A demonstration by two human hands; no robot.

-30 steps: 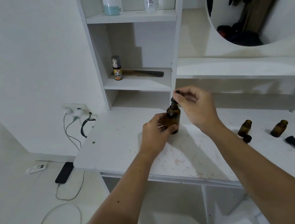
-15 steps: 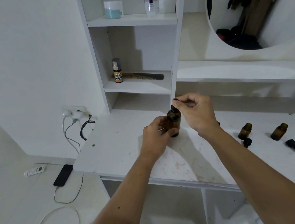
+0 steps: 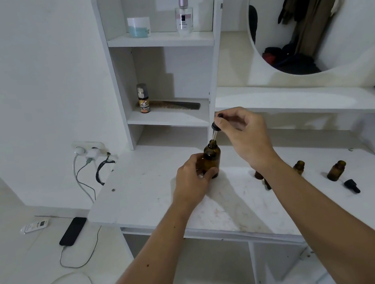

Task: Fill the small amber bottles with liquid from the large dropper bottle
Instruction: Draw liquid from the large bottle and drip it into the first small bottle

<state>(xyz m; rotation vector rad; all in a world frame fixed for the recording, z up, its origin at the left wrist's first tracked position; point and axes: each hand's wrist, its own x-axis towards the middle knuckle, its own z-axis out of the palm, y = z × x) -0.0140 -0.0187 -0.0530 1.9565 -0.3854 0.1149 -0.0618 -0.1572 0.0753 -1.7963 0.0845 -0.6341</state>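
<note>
The large amber dropper bottle stands upright on the white vanity top, gripped around its body by my left hand. My right hand pinches the black dropper cap lifted above the bottle; the glass pipette tip is still inside the neck. Two small amber bottles stand open to the right. A third small bottle is mostly hidden behind my right forearm. A small black dropper cap lies near the rightmost bottle.
A white shelf unit rises behind the bottle, holding a comb, a small spray can, a jar and a perfume bottle. A round mirror is at the right. A phone, remote and cables lie on the floor at the left.
My right hand has lifted the dropper cap off the large bottle, drawing the pipette upward. The left hand keeps holding the bottle in place.
</note>
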